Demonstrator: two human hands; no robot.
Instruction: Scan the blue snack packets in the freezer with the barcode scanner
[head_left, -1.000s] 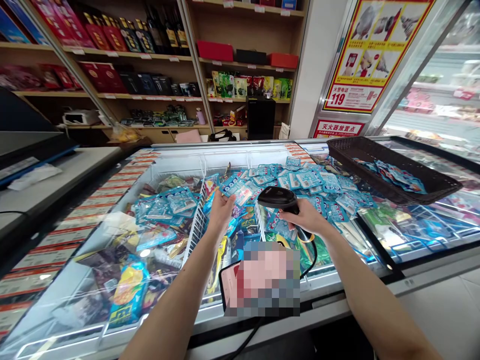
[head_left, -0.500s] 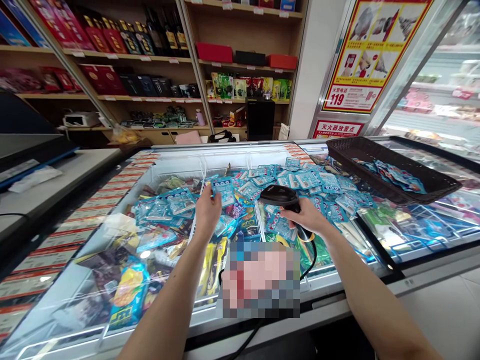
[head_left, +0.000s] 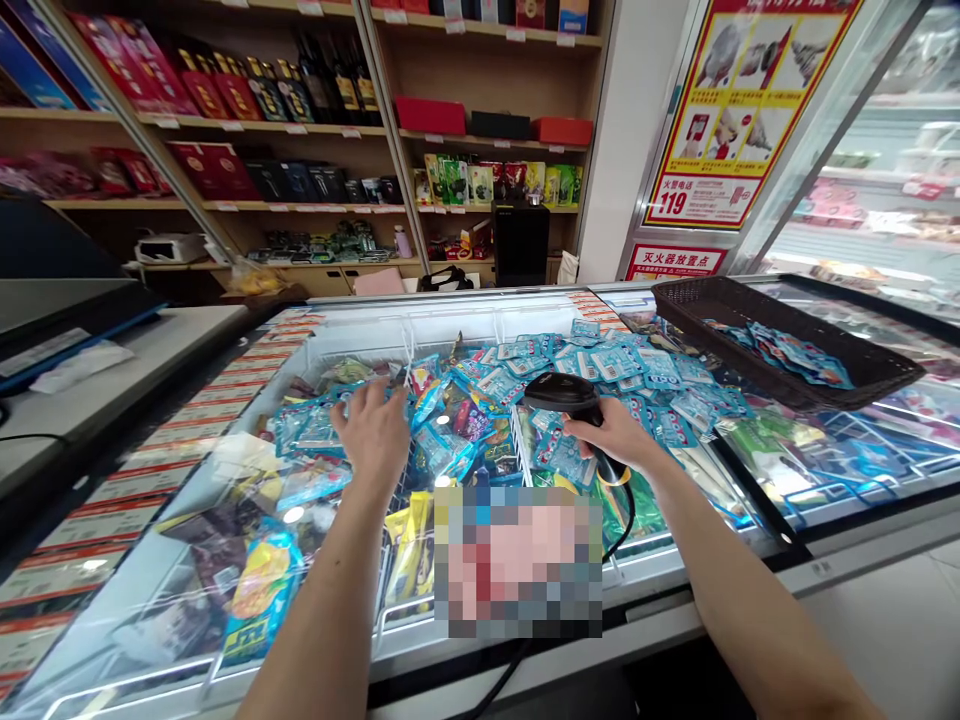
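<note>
In the head view, my right hand (head_left: 619,432) grips a black barcode scanner (head_left: 562,393) by its handle, the head turned left. A cable runs down from it. My left hand (head_left: 371,425) is spread, palm down, over a small pile of flat blue packets (head_left: 307,425) at the left. Its fingertips are close to or on the packets; what lies beneath the palm is hidden. Many similar blue packets (head_left: 619,362) are heaped beyond the scanner. Colourful frozen-food bags (head_left: 469,420) show between the two groups.
A chest freezer (head_left: 420,650) with glass panels spans the front. At the right a dark woven basket (head_left: 847,385) holds more blue packets. A counter (head_left: 187,330) stands on the left, stocked shelves (head_left: 300,125) behind. A blurred patch covers the near middle.
My left hand has moved left from the middle and opened; the blue packet it held is no longer in its fingers. The right hand and scanner have barely moved.
</note>
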